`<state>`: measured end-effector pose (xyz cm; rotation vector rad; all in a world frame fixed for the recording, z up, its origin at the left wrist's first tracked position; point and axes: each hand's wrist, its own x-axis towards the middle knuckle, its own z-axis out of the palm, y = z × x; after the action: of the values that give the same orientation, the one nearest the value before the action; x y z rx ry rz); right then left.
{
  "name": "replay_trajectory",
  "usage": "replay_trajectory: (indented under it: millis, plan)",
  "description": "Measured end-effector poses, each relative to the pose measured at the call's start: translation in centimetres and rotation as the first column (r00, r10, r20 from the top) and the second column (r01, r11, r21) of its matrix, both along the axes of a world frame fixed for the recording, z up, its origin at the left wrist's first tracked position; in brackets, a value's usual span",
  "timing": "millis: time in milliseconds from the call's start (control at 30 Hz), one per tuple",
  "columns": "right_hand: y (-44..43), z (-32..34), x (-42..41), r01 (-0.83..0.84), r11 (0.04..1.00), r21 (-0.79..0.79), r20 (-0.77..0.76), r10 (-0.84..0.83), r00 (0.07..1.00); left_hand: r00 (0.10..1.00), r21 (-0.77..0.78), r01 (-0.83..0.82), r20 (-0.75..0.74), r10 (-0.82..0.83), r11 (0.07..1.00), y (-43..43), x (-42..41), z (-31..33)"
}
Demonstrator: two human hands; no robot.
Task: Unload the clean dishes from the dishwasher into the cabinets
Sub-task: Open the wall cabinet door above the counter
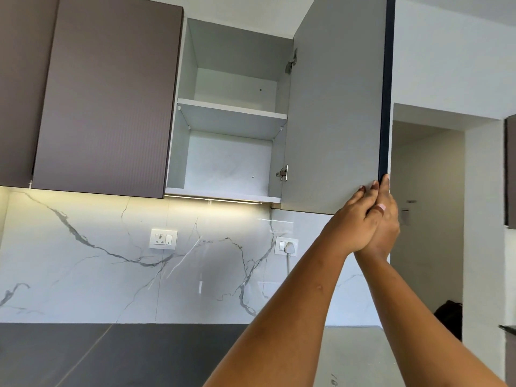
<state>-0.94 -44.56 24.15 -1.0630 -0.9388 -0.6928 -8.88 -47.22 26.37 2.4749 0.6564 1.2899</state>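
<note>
Fingers (pixel 364 194) of my left hand (pixel 352 220) are lying straight and flat on the grey inside of the cabinet door (pixel 335 107), right at its bottom corner. My right hand (pixel 388 230) is pressing close beside it, with its fingers reaching straight up along the dark edge of the door. The door is standing open to the right, and the cabinet (pixel 229 163) is hanging on the wall above the dark desk (pixel 111 353), with one shelf (pixel 231 114) showing inside.
</note>
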Motion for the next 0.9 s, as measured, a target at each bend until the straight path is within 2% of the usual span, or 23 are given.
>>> replay_trajectory:
  millis: [267,500,600,667,733,800,900]
  plan:
    - [-0.1,-0.1,2.8,-0.025,0.999,-0.032,-0.018,0.024,1.000,0.991,0.019,-0.049,-0.122,0.051,0.999,0.1,2.3,-1.3]
    - [-0.1,-0.4,5.3,-0.033,0.997,-0.075,-0.002,0.033,0.999,0.992,0.015,-0.040,-0.121,0.041,0.999,0.8,4.7,-2.2]
    - [-0.5,-1.0,6.1,-0.056,0.994,-0.095,0.015,0.058,0.998,1.000,0.026,-0.001,-0.029,0.002,1.000,1.5,5.5,-3.0]
    - [-0.9,-1.8,6.4,-0.095,0.989,-0.116,-0.011,0.094,0.995,0.991,0.091,0.044,0.126,-0.055,0.995,1.8,5.9,-4.2]
    - [-1.4,-3.1,6.8,-0.113,0.985,-0.133,-0.021,0.112,0.994,0.952,0.126,0.021,0.300,-0.058,0.992,2.2,6.1,-5.9]
    - [-1.9,-5.2,7.5,-0.102,0.978,-0.181,-0.037,0.097,0.995,0.921,0.061,-0.010,0.389,-0.014,0.998,2.5,6.7,-8.0]
    - [-2.4,-9.5,9.1,-0.083,0.964,-0.251,-0.101,0.059,0.993,0.893,-0.030,-0.025,0.448,0.035,0.999,2.9,7.7,-12.2]
